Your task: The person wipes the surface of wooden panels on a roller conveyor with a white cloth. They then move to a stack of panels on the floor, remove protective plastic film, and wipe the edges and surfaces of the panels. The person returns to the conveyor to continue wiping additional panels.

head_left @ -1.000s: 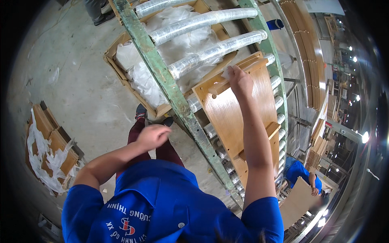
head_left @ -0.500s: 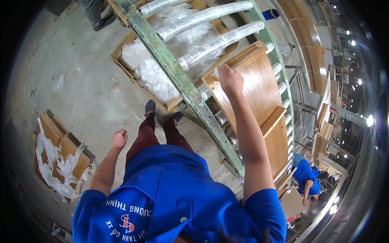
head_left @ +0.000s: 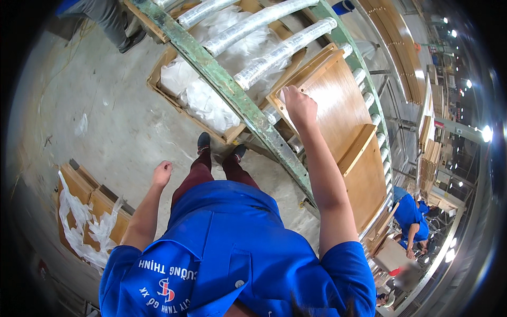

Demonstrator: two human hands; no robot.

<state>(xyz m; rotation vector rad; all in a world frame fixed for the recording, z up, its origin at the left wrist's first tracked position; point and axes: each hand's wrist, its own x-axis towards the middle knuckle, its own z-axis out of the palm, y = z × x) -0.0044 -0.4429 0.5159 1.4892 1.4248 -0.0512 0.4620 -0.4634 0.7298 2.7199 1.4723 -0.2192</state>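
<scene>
On green roller conveyor [head_left: 231, 91], noted wooden panel [head_left: 340, 98] beneath right hand [head_left: 302, 108], the nearer one, long axis running rearward-right from fingers. Found those fingers pinching white wad [head_left: 283, 95]; left hand [head_left: 161, 173] well leftward, curled in.

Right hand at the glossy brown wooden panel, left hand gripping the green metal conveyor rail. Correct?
Not quite: the left hand isn't on the green metal conveyor rail. The head view shows it apart from the rail, over the grey concrete floor. The right hand is at the glossy brown wooden panel, as stated.
</scene>
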